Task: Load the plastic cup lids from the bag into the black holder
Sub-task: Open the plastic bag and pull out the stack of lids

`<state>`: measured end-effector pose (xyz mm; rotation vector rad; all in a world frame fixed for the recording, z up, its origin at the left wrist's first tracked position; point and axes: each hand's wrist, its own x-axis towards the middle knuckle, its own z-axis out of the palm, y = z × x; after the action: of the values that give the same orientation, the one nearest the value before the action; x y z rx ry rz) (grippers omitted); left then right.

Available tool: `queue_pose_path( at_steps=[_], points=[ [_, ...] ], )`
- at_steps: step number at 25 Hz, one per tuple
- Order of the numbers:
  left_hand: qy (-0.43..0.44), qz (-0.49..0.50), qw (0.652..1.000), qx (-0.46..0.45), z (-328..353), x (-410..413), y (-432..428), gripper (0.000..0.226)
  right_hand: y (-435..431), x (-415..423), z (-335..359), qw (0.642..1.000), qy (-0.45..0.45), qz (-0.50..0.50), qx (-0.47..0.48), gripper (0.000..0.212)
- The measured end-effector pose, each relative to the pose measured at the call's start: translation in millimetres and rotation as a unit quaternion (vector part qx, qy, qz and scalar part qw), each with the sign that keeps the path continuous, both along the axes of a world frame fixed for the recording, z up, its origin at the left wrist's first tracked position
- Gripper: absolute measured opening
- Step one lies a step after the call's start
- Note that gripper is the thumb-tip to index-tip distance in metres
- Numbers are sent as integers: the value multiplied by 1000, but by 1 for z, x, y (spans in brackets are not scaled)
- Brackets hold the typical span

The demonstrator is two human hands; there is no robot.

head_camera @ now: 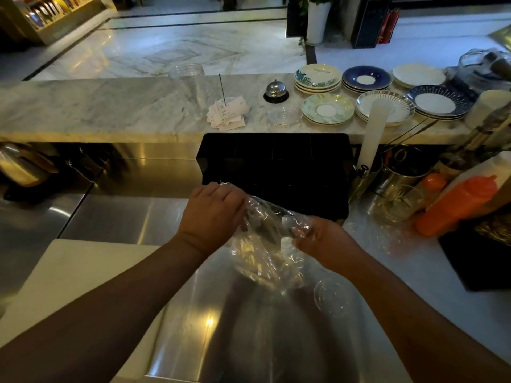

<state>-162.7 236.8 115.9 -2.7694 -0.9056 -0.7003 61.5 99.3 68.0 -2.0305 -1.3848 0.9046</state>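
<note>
Just in front of the black holder (276,167), left hand (213,214) and right hand (323,241) grip the clear bag (265,247) with curled fingers; the holder looks unfilled, so loading apparently lies ahead.

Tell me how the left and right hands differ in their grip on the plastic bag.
The left hand grips the plastic bag from above, knuckles up, nearer the black holder; the right hand sits lower and grips it from the side. Both have fingers curled on the bag.

Black holder (273,158), clear bag (265,244), orange bottle (456,205), blue-rimmed saucers (366,78)
</note>
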Motion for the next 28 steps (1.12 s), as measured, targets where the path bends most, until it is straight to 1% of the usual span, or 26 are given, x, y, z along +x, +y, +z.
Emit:
queue_pose_path(
  at_steps=[1, 3, 4, 6, 8, 10, 11, 12, 13, 14, 15, 16, 17, 18, 20, 21, 24, 25, 28],
  points=[
    [19, -15, 1000, -7, 11, -1, 2, 12, -1, 1, 1, 1000, -19, 10, -10, 6],
    [113, -43, 992, -38, 39, -2, 8, 13, 0, 6, 2, 997, -74, 29, -24, 17],
    [170, -49, 982, -65, 54, -1, 10, 13, 1, 9, 4, 996, -77, 29, -26, 22],
    [264, -48, 959, -89, 81, 6, 12, 12, 8, 13, 10, 995, -80, 43, -33, 23],
    [306, -41, 945, -107, 101, 12, 12, 11, 15, 15, 19, 988, -121, 80, -47, 24],
    [297, -28, 939, -171, 110, 14, 10, 9, 19, 16, 28, 988, -123, 84, -33, 24],
    [276, -17, 937, -214, 110, 12, 7, 9, 18, 16, 30, 992, -110, 59, -5, 20],
    [244, -1, 935, -259, 107, 10, 2, 8, 13, 13, 31, 996, -82, 5, 36, 13],
    [204, 18, 930, -305, 101, 9, -4, 8, 6, 8, 29, 993, -56, -71, 78, 19],
    [158, 37, 922, -351, 95, 7, -11, 8, -5, -1, 26, 982, -29, -150, 112, 30],
    [110, 55, 911, -395, 89, 6, -17, 10, -16, -14, 22, 970, -12, -205, 132, 32],
    [65, 70, 897, -432, 83, 6, -23, 11, -26, -30, 19, 966, -10, -221, 134, 31],
    [30, 84, 883, -460, 78, 6, -27, 12, -34, -47, 15, 973, -26, -194, 122, 35],
    [8, 94, 873, -478, 75, 7, -29, 12, -40, -62, 12, 982, -61, -145, 105, 43],
    [2, 101, 864, -493, 68, 10, -33, 12, -40, -80, 5, 985, -137, -40, 96, 59],
    [8, 102, 863, -494, 67, 11, -34, 12, -35, -83, 3, 983, -158, -4, 95, 59],
    [36, 107, 866, -488, 68, 14, -32, 13, -21, -81, 2, 968, -215, 86, 100, 24],
    [51, 111, 869, -480, 71, 15, -28, 14, -20, -80, 0, 963, -225, 99, 107, 19],
    [94, 125, 872, -464, 83, 16, -17, 15, -22, -79, -3, 962, -228, 91, 121, 16]
  ],
)
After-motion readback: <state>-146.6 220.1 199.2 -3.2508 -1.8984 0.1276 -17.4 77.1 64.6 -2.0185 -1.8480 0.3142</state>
